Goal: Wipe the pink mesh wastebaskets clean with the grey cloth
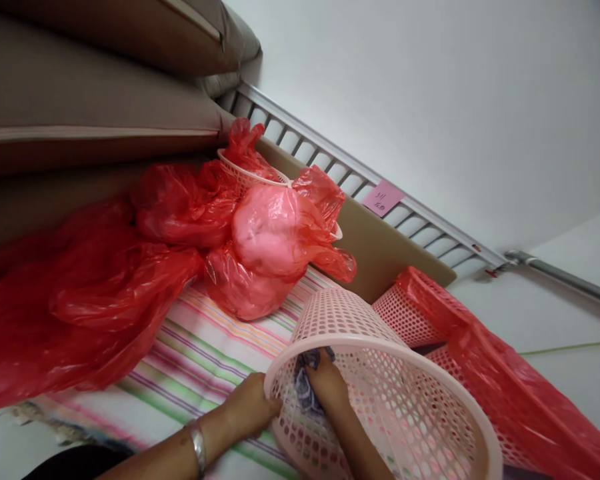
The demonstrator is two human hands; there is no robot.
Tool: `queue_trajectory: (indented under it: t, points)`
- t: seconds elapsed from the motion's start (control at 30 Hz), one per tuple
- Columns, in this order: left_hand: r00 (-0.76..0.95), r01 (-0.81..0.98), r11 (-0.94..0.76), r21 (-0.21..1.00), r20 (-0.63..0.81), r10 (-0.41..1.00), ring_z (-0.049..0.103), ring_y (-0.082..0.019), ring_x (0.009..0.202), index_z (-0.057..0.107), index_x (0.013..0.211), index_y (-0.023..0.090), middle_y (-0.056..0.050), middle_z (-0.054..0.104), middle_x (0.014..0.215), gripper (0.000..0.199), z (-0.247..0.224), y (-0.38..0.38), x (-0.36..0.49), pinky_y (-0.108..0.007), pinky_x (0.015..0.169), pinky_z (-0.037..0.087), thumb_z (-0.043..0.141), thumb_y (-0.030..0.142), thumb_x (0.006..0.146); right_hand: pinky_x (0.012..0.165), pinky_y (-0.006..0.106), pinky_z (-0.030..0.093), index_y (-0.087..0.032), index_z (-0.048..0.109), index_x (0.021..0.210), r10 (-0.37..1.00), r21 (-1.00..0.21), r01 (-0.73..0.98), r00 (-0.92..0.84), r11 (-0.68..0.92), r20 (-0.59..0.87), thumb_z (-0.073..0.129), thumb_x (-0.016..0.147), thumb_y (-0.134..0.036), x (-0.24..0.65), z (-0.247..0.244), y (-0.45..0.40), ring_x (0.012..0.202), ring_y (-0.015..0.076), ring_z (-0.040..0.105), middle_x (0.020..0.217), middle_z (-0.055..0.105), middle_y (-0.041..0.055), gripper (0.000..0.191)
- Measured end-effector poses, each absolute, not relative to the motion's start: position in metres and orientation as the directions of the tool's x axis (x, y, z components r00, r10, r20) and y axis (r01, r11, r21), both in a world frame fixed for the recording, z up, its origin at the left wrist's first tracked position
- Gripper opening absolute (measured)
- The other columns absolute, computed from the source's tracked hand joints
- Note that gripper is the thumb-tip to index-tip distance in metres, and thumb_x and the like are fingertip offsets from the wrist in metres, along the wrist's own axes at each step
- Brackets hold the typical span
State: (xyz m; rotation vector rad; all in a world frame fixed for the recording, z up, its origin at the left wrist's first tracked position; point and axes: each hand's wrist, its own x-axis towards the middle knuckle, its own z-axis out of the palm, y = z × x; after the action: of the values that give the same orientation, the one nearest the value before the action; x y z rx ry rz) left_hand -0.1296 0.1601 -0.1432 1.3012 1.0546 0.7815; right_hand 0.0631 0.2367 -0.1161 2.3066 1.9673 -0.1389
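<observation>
A pale pink plastic basket (380, 343) with round holes lies tilted on its side, its wide mouth toward me. My left hand (253, 407) grips the left side of its rim, thumb curled over the edge. Inside the basket, my right hand (327, 383) is closed on a dark patterned cloth (305, 390), which rests against the inner left wall. Part of the cloth is hidden behind my fingers.
Red plastic bags (275, 233), some filled, are heaped on a striped mat (205, 327). More pink baskets with red liners (510, 380) stand at the right. Grey-brown cushions (100, 100) are stacked at the upper left, and a metal rail (350, 167) with a pink note (383, 198) runs along the wall.
</observation>
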Motion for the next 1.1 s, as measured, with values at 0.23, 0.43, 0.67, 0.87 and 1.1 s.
queue_trajectory:
  t: [0.23, 0.43, 0.67, 0.87, 1.1]
  points:
    - [0.365, 0.089, 0.095, 0.991, -0.121, 0.923, 0.049, -0.012, 0.041, 0.067, 0.086, 0.011, -0.003, 0.062, 0.062, 0.03, -0.149, 0.161, -0.128, -0.02, 0.038, 0.038, 0.048, 0.023, 0.067, 0.092, 0.031, 0.04, -0.009, 0.035, 0.132, 0.976, 0.004, 0.998, 0.067, -0.067, -0.209, 0.045, 0.078, -0.025, 0.056, -0.114, 0.172, 0.113, 0.0244, 0.053, 0.126, 0.053, 0.017, 0.057]
    - [0.351, 0.07, 0.03, 0.997, -0.053, 0.935, 0.058, -0.016, 0.061, 0.069, 0.081, 0.011, -0.002, 0.066, 0.068, 0.028, -0.144, 0.16, -0.13, -0.022, 0.056, 0.045, 0.049, 0.021, 0.064, 0.101, 0.032, 0.033, -0.007, 0.036, 0.132, 0.968, 0.01, 1.0, 0.031, -0.029, -0.247, 0.046, 0.077, -0.022, 0.06, -0.118, 0.139, 0.124, 0.0233, 0.044, 0.134, 0.046, 0.017, 0.058]
    - [0.351, 0.087, 0.085, 0.993, -0.11, 0.93, 0.05, -0.011, 0.045, 0.067, 0.081, 0.012, 0.0, 0.06, 0.059, 0.027, -0.142, 0.16, -0.13, -0.018, 0.041, 0.038, 0.047, 0.021, 0.067, 0.093, 0.034, 0.04, -0.009, 0.037, 0.131, 0.975, -0.009, 1.0, 0.023, -0.026, -0.219, 0.044, 0.077, -0.027, 0.057, -0.113, 0.158, 0.115, 0.0256, 0.052, 0.126, 0.053, 0.0164, 0.057]
    - [0.362, 0.087, 0.127, 0.988, -0.151, 0.92, 0.048, -0.011, 0.038, 0.066, 0.085, 0.012, -0.001, 0.057, 0.057, 0.028, -0.143, 0.16, -0.129, -0.019, 0.034, 0.037, 0.047, 0.02, 0.066, 0.082, 0.034, 0.044, -0.016, 0.043, 0.124, 0.981, 0.048, 0.991, 0.128, -0.122, -0.147, 0.045, 0.078, -0.031, 0.058, -0.114, 0.208, 0.1, 0.0254, 0.06, 0.115, 0.061, 0.0129, 0.049]
    - [0.348, 0.098, 0.121, 0.988, -0.147, 0.926, 0.049, -0.011, 0.04, 0.066, 0.082, 0.013, -0.001, 0.058, 0.059, 0.026, -0.142, 0.16, -0.13, -0.018, 0.036, 0.037, 0.046, 0.017, 0.065, 0.086, 0.038, 0.043, -0.018, 0.048, 0.124, 0.981, 0.056, 0.983, 0.178, -0.174, -0.081, 0.035, 0.086, -0.036, 0.068, -0.119, 0.264, 0.111, 0.0264, 0.054, 0.123, 0.056, 0.0135, 0.045]
